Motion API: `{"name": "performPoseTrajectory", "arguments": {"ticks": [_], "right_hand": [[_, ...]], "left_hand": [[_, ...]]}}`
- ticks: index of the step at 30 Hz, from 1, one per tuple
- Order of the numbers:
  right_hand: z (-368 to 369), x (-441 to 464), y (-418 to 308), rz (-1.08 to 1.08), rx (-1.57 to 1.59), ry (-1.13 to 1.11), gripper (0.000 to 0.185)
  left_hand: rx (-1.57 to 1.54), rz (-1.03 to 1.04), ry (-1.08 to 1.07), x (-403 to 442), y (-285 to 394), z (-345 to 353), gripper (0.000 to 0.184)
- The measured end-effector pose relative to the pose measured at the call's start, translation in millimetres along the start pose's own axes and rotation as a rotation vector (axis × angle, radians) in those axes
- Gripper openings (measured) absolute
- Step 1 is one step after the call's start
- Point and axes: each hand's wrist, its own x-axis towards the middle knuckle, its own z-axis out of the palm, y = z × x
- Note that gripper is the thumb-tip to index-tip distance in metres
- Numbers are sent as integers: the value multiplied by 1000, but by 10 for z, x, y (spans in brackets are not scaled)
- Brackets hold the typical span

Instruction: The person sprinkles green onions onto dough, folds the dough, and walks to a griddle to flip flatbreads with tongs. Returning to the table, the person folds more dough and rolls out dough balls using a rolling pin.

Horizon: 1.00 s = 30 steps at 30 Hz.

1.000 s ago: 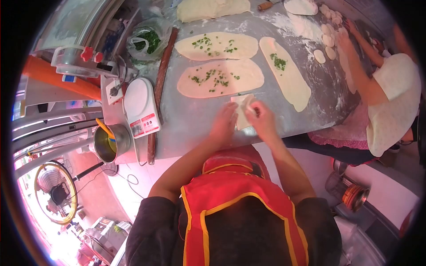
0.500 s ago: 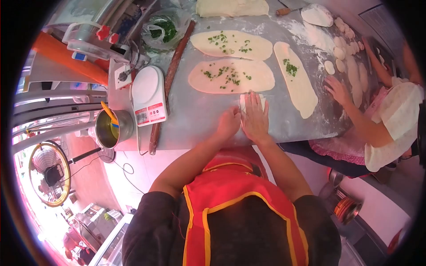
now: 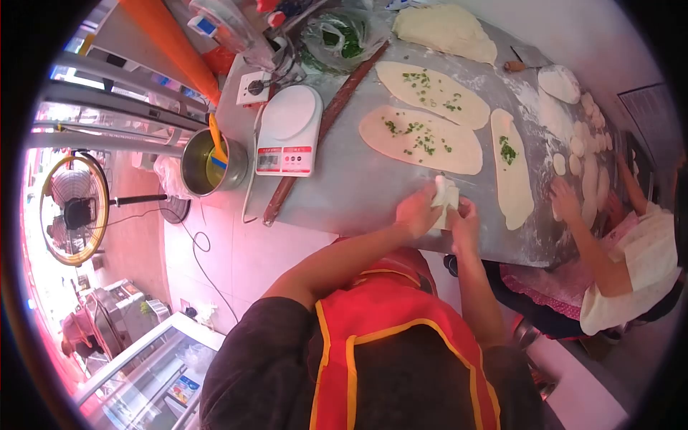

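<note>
My left hand (image 3: 418,211) and my right hand (image 3: 464,223) are at the front edge of the metal table. Both are closed on a small, pale, folded piece of dough (image 3: 446,193), which sticks up between the fingers. Just beyond them lies a flat oval sheet of dough (image 3: 380,141) with chopped scallions (image 3: 428,143) scattered on it. Behind it is a second scallion-topped sheet (image 3: 466,113). To the right, a narrower dough strip (image 3: 514,193) carries a small heap of scallions.
A rolling pin (image 3: 326,122) lies beside a white kitchen scale (image 3: 289,118) on the left. A metal pot (image 3: 193,168) with a brush stands nearby. A bag of greens (image 3: 344,36) and a large dough mass (image 3: 444,32) are farther back. A co-worker's hand (image 3: 565,199) is beside dough pieces at right.
My right hand was flat on the pale dough piece; now its fingers are curled and both hands grip the piece, its end raised. The whole view has turned and shifted.
</note>
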Motion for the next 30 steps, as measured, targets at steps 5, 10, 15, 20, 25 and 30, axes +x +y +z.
{"name": "performPoseTrajectory", "arguments": {"ticks": [5,10,15,20,25,30], "right_hand": [[809,-1,-103,-256,-93,-194,44],[1795,-58,-121,-897,-421,-246,51],[1952,-536,-164,-786,-434,-532,50],[1630,-374,-271,-768,-422,-503,39],[573,109,-470,-574,-534,-74,24],[478,521,-275,-856,-707,119,21]], "left_hand": [[-89,-94,196,-58,-580,-592,31],[-70,-98,663,-132,-1227,-933,27],[107,-199,469,-776,-1367,-1251,39],[266,-152,524,-929,-1287,-1349,46],[518,-51,524,-978,-870,-1368,50],[282,107,454,-275,-660,-1232,40]]}}
